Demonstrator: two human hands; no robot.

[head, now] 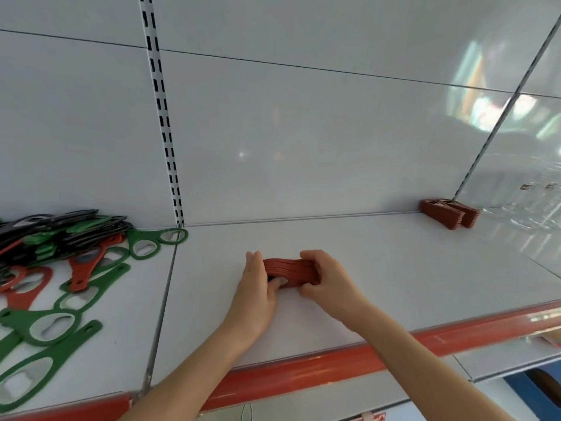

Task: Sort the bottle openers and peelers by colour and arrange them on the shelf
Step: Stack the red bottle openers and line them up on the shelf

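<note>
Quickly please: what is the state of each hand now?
Left hand: holds the left end of the stack of flat red bottle openers.
Right hand: grips the same stack's right end.

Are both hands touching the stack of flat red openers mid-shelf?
Touching. The head view shows the left hand holding one end of the stack of flat red openers, the right hand gripping the other.

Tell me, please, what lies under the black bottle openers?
Beneath the black bottle openers, green bottle openers and a red bottle opener poke out; deeper layers are covered.
</note>
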